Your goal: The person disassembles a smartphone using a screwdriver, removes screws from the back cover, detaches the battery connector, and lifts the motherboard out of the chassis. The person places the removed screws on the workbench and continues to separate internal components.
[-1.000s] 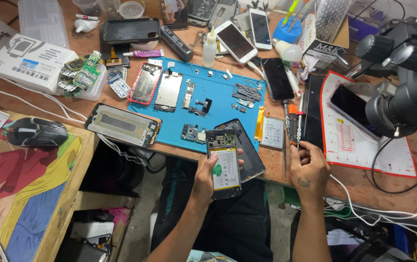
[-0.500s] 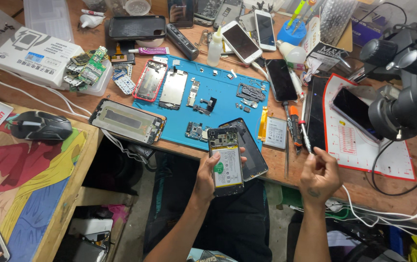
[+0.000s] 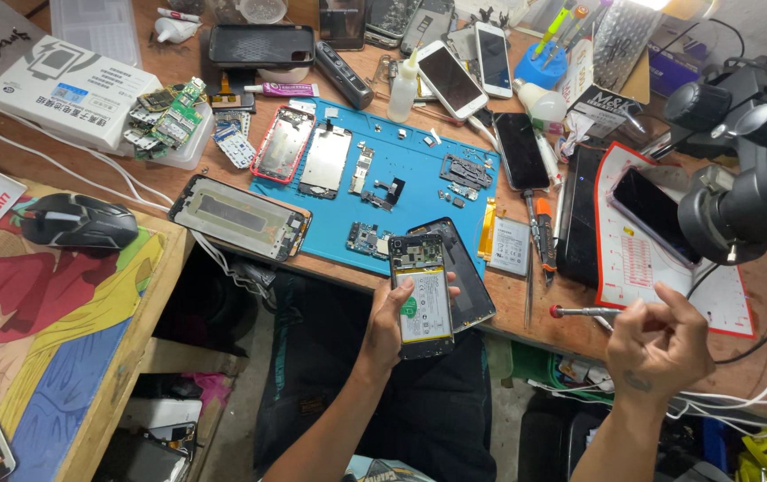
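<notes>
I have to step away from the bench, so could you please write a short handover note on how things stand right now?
Left hand: holds the opened phone back-side up at the table edge, battery and circuit board exposed.
Right hand: grips a small screwdriver, red-tipped end pointing toward the phone, not touching it.
Bench: blue repair mat carries removed frames, shields and small parts; a black rear cover lies beside the phone.
Done: back is off, internals are open.
Left: phone is not reassembled; parts remain spread on the mat.
</notes>
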